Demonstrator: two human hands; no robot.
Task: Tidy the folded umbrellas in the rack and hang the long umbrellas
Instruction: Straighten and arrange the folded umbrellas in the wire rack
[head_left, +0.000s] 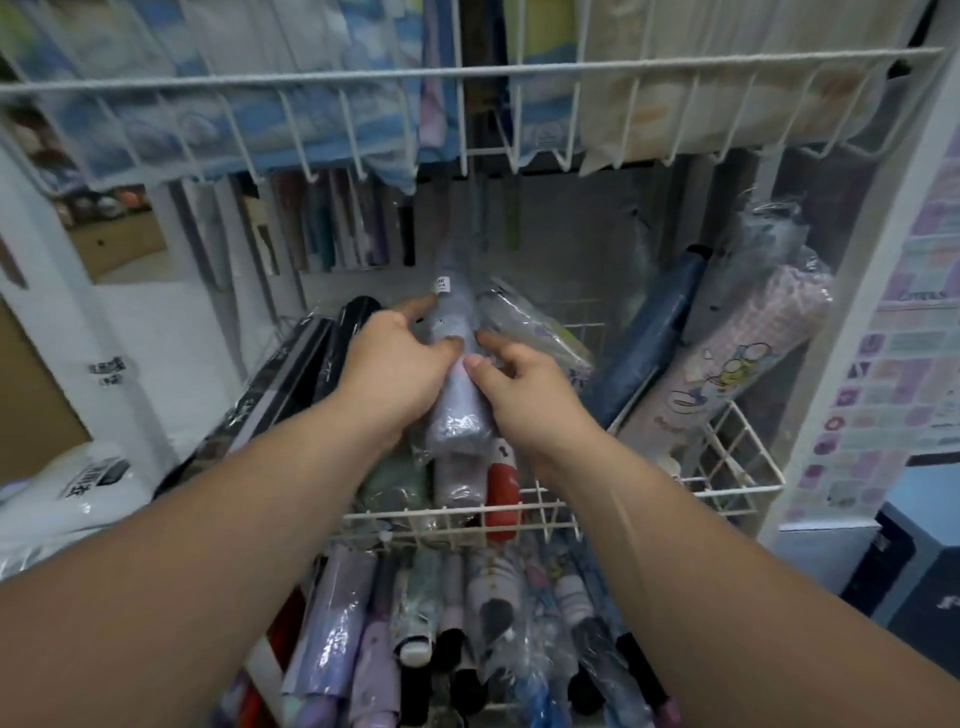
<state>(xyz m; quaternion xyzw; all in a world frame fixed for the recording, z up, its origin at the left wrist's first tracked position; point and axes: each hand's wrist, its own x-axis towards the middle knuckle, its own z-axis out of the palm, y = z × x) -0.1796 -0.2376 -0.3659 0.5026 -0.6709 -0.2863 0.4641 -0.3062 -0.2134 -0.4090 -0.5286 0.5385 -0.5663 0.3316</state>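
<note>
The left grip (395, 364) and the right grip (524, 395) both curl round a plastic-wrapped grey folded umbrella (460, 415), thumbs on top, holding it tilted over other folded umbrellas (457, 483) in the rack's middle wire basket (727, 488).

Grey plastic-wrapped umbrella (460, 415) lies lengthwise in the wire rack (737, 489), atop other umbrellas (453, 488), tagged end pointing away.

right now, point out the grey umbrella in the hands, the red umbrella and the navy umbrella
grey umbrella (460, 410): head view, lower part of its wrapped body
red umbrella (503, 486): head view, middle of its red body
navy umbrella (655, 332): head view, middle of its leaning body
</note>
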